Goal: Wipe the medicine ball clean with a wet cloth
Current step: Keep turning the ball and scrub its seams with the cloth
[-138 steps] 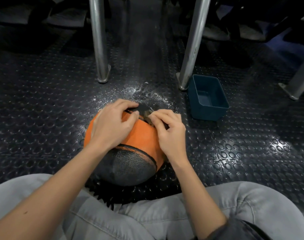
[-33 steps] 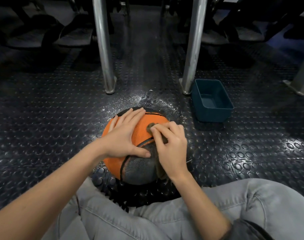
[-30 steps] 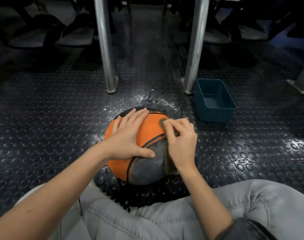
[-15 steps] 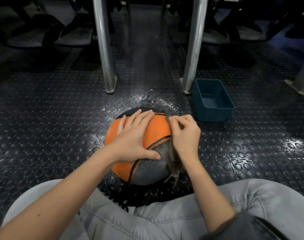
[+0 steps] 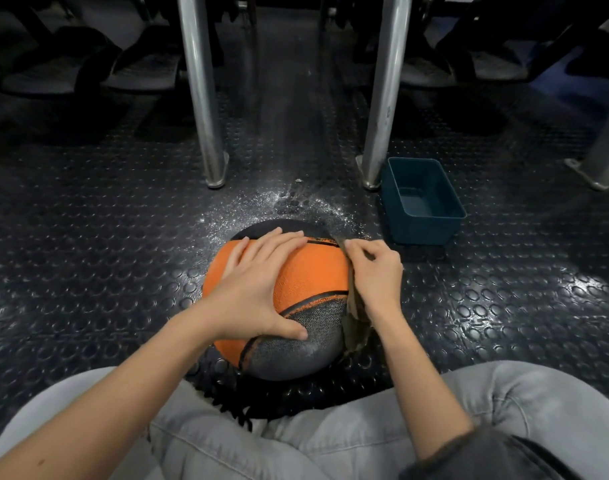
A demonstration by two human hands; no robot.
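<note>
An orange, grey and black medicine ball [image 5: 313, 275] sits on the studded floor between my knees. My left hand [image 5: 258, 289] lies flat over its top, fingers spread, thumb on the grey panel. My right hand [image 5: 375, 271] holds a brownish cloth [image 5: 355, 320] against the ball's right side, fingers curled round it. The cloth's frayed lower end hangs out below my wrist. The ball's right side behind the cloth and hand is hidden.
A dark teal plastic tub [image 5: 421, 200] stands on the floor just right of the ball. Two metal legs [image 5: 200, 91] [image 5: 384, 95] rise behind it, a third [image 5: 607, 147] at far right. White powder [image 5: 278, 202] speckles the floor behind the ball. My grey-trousered legs [image 5: 503, 407] frame the foreground.
My right hand slid the cloth from the ball's top round to its right side. My left hand went from curled near the top to flat on the ball, which has turned.
</note>
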